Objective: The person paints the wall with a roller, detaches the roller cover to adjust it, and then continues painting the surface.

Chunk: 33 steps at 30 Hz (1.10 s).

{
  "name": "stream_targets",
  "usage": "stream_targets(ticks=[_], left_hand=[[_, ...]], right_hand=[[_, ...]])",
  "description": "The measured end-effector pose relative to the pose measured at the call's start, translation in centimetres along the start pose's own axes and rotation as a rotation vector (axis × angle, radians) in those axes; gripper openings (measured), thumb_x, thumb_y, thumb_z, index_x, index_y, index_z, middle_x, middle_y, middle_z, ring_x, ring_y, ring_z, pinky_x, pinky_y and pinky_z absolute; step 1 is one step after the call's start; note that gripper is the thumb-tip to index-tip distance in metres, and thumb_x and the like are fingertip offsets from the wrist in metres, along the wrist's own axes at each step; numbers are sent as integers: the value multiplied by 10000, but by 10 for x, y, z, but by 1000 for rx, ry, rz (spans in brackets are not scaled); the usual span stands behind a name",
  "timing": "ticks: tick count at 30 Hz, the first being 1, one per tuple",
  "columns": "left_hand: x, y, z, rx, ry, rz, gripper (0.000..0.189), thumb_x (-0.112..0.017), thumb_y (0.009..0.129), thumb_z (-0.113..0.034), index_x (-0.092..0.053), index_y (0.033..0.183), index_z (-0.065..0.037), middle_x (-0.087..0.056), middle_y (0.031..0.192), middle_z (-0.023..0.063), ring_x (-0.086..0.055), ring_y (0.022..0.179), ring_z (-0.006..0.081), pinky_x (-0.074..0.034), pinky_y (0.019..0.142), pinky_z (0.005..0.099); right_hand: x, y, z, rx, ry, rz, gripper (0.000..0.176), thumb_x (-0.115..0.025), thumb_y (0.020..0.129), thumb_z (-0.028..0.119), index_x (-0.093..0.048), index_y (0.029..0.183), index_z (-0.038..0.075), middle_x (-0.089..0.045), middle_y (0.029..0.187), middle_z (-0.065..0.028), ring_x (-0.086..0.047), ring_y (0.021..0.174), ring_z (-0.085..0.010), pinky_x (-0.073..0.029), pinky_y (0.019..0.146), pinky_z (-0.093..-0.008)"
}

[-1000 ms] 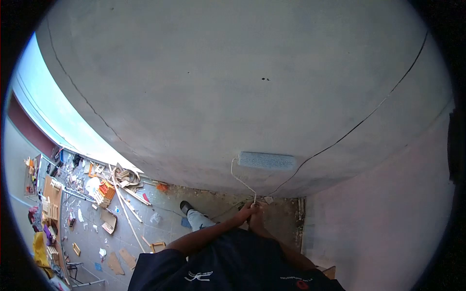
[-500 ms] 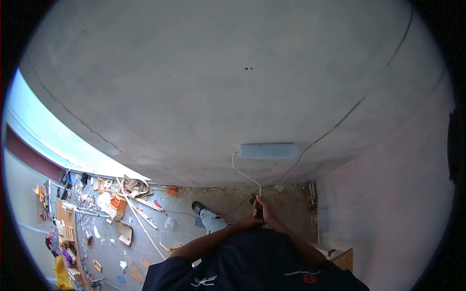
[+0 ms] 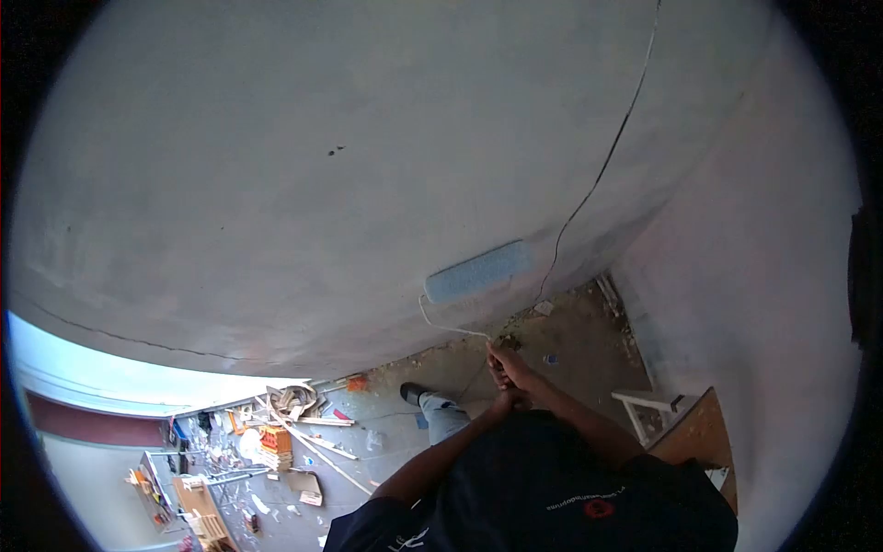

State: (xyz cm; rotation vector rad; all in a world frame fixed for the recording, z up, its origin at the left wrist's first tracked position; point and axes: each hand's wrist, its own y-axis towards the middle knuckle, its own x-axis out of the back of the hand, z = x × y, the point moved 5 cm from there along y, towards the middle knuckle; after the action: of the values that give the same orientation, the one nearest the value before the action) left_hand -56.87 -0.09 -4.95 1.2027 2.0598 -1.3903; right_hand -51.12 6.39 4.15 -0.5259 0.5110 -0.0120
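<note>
A paint roller with a fluffy light-blue sleeve (image 3: 478,271) lies tilted against the grey wall (image 3: 368,202), its right end higher. From the sleeve's left end, a thin bent wire frame (image 3: 451,327) runs down to the handle, which is mostly hidden by fingers. My right hand (image 3: 511,365) is wrapped round the upper part of the handle. Just below it, my left hand (image 3: 511,401) is closed round the lower end. Both hands are close together in front of my dark shirt.
Cracks (image 3: 602,170) run down the wall. A wooden-topped piece with white legs (image 3: 694,432) stands at my right by the side wall. Wood strips (image 3: 322,451), orange blocks (image 3: 275,440) and scattered debris cover the floor at left. My shoe (image 3: 413,393) is near the wall's foot.
My view has turned to the right, so the wall and floor appear rotated. The roller now looks tilted and slightly higher, with both hands still on its handle.
</note>
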Motion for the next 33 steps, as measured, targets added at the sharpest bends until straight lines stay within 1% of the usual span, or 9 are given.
stream_targets(ticks=[3, 10, 12, 15, 20, 24, 28, 30, 33], left_hand=[[0, -5, 7, 9, -31, -27, 213, -412, 799, -144, -510, 644, -37, -433, 557, 29, -406, 483, 147, -319, 476, 271], [-17, -20, -10, -180, 149, 98, 283, -388, 816, -216, -462, 608, -39, -404, 534, 27, -361, 458, 143, -266, 450, 278], [-19, -24, -13, -382, 438, 33, 348, -388, 831, -312, -453, 609, -52, -387, 527, 22, -333, 445, 142, -250, 447, 276], [43, 13, 37, -372, 114, -12, 559, -307, 802, -566, -509, 803, -46, -465, 634, 22, -383, 496, 116, -287, 447, 255], [-21, -20, 1, -155, -173, -219, 478, -399, 821, -519, -471, 664, -73, -331, 511, -9, -297, 418, 133, -216, 416, 264], [-23, -16, 4, -270, 53, -56, 432, -414, 826, -469, -511, 718, -63, -351, 522, -12, -319, 427, 129, -241, 415, 269], [53, 57, 68, -147, -504, 347, 612, -294, 786, -658, -492, 869, -84, -425, 617, -10, -402, 506, 96, -319, 450, 250], [46, 43, 53, -290, -100, -34, 403, -398, 793, -429, -523, 804, -45, -476, 636, 30, -430, 513, 130, -326, 453, 271], [60, 81, 90, -281, -182, 81, 269, -460, 783, -277, -543, 796, -22, -510, 665, 70, -458, 525, 175, -351, 466, 298]], right_hand=[[1, 1, -16, -173, 151, -53, 504, -379, 827, 559, -379, 595, 111, -272, 413, 14, -253, 291, -84, -239, 299, -258], [-4, -5, -1, 161, -172, -121, 522, -327, 855, 530, -393, 559, 106, -299, 348, 10, -290, 247, -109, -253, 261, -266], [-1, 3, -8, 175, -199, -125, 528, -309, 851, 552, -368, 571, 107, -268, 349, 18, -253, 262, -100, -232, 278, -270], [13, 9, -23, 85, -349, -211, 541, -287, 863, 535, -359, 543, 104, -262, 348, 14, -263, 263, -115, -254, 282, -283], [22, 29, -38, 695, -721, -349, 556, -288, 860, 536, -352, 514, 104, -285, 368, 2, -287, 273, -127, -278, 296, -287], [30, 27, -36, 139, -528, -292, 550, -304, 844, 559, -364, 540, 105, -308, 393, -2, -276, 283, -130, -272, 295, -290], [53, 39, -68, -77, -324, -304, 536, -323, 822, 589, -371, 575, 115, -263, 396, 11, -238, 277, -128, -235, 270, -292], [54, 46, -77, -156, -217, -309, 530, -329, 816, 597, -365, 586, 120, -240, 398, 15, -225, 273, -123, -220, 260, -291], [15, 14, -38, -249, -118, -311, 519, -327, 820, 592, -352, 600, 122, -214, 401, 17, -224, 276, -114, -213, 252, -284]])
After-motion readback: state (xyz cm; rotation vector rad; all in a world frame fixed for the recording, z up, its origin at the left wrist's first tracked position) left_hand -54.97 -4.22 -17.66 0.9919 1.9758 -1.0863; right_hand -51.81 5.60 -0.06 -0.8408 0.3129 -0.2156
